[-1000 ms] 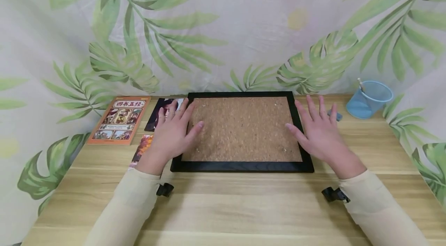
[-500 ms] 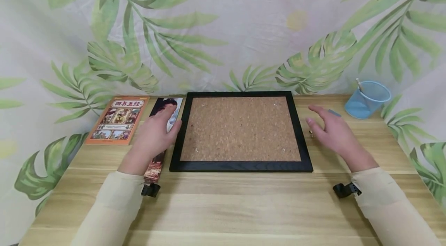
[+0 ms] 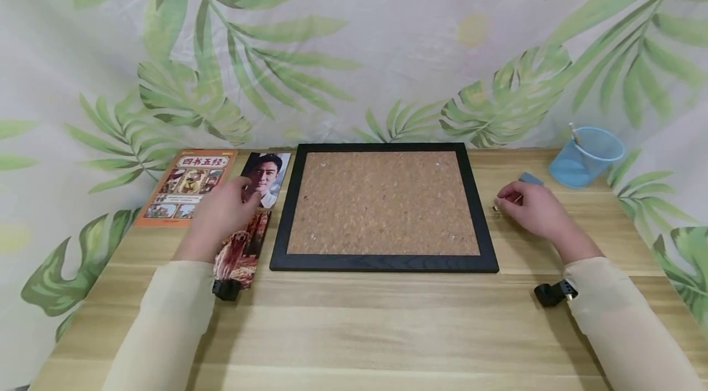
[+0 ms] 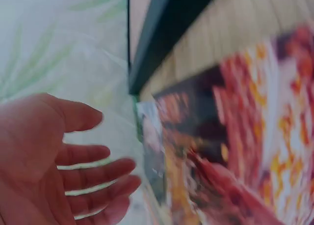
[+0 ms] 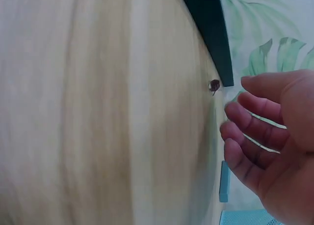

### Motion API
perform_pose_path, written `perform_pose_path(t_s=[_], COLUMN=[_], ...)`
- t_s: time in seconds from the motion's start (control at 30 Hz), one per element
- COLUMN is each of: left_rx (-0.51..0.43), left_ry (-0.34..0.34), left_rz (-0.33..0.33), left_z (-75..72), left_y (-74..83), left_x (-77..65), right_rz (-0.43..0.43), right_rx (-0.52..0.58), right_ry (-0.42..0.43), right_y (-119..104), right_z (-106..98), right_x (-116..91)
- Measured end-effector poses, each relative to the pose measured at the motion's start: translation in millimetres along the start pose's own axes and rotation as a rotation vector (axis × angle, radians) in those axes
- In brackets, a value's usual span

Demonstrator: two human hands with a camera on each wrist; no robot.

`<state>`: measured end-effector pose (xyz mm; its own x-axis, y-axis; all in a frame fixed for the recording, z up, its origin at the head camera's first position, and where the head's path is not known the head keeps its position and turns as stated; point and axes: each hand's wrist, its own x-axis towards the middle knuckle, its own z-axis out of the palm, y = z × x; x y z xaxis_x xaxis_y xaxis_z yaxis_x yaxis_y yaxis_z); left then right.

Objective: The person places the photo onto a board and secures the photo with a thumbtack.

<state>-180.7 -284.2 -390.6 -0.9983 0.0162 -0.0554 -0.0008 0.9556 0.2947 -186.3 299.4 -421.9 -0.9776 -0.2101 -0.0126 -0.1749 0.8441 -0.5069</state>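
Observation:
A black-framed cork board [image 3: 381,203] lies flat on the table in the head view. My left hand [image 3: 221,216] hovers over the left side, its fingers loosely bent and holding nothing. By its fingertips lies a portrait photo [image 3: 271,169] of a person. Below that is a red-toned photo [image 3: 251,249], which fills much of the left wrist view. To the right of the board my right hand [image 3: 533,209] has loosely curved fingers; the right wrist view shows them holding nothing. Beside its fingertips is a small brass-coloured item [image 3: 495,211], perhaps a push pin, dark in the right wrist view.
An orange-bordered book [image 3: 193,163] lies at the far left, partly behind my left hand. A blue mesh pen cup [image 3: 586,160] with a thin stick in it stands at the back right. A small blue block [image 3: 531,178] lies near it. A leaf-patterned curtain [image 3: 387,59] borders the back.
Both hands have left the board's sides and moved outward, left one over the photos, right one by the small brass item. Their spread fingers have relaxed into a loose bend. The board stays put.

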Motion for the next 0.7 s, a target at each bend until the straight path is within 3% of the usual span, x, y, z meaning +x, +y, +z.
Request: perform_pose_path(t_s=[0.17,0.33,0.53,0.7], left_rx=[0.095,0.159,0.116,0.042], left_ry=[-0.055,-0.101,-0.181,-0.134], left_rz=[-0.068,-0.076,-0.113,-0.13], left_z=[0.9,4.5,7.0,11.5], left_y=[-12.8,-18.2,-20.5,-24.6], left_x=[14.5,24.7,30.7,36.9], right_rz=[0.004,0.011,0.015,0.008], right_rx=[-0.014,-0.018,-0.007,-0.012], right_ry=[-0.066,-0.093,-0.107,-0.107], right_y=[5.9,8.1,6.7,6.0], right_z=[-3.1,-3.2,-0.2,1.4], right_x=[6.1,9.6,11.4,10.4])
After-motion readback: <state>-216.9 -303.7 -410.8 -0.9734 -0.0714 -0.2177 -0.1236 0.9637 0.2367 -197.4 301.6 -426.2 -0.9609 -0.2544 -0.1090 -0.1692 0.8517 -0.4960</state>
